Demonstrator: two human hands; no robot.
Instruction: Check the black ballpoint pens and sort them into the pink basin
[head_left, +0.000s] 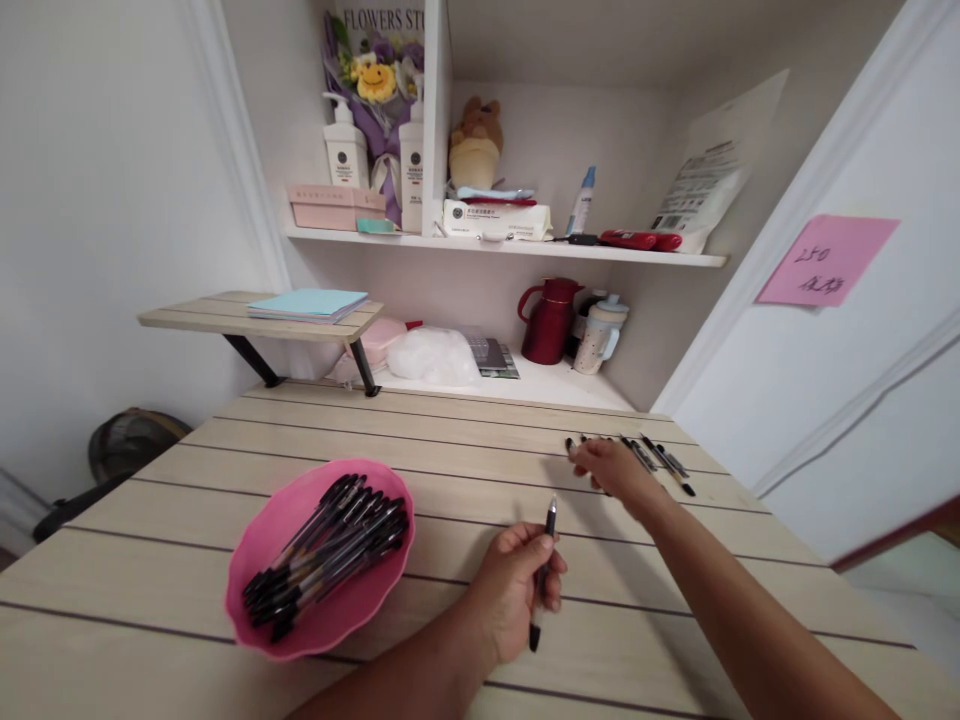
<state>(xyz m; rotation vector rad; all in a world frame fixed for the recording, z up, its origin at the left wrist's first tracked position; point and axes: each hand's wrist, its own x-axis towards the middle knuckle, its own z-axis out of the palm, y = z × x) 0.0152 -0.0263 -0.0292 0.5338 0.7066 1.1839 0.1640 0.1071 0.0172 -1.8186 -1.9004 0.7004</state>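
Note:
My left hand point(521, 585) is closed around a black gel pen point(551, 515), held nearly upright with its bare tip pointing up. Farther off to the right, my right hand point(611, 465) pinches a small black piece point(570, 444) that looks like a pen cap, low over the table. Beyond that hand several black pens point(667, 465) lie side by side on the wood; the hand hides part of them. To the left of my left hand stands a pink bowl point(315, 640) with a wavy rim. Many capped black pens point(330, 555) are heaped in it.
The slatted wooden table point(442, 480) reaches back to a white shelf unit. A small raised stand point(195, 312) at the back left carries blue paper point(307, 304). A red jug point(550, 320) and a pale tumbler point(600, 335) stand behind the table's far edge.

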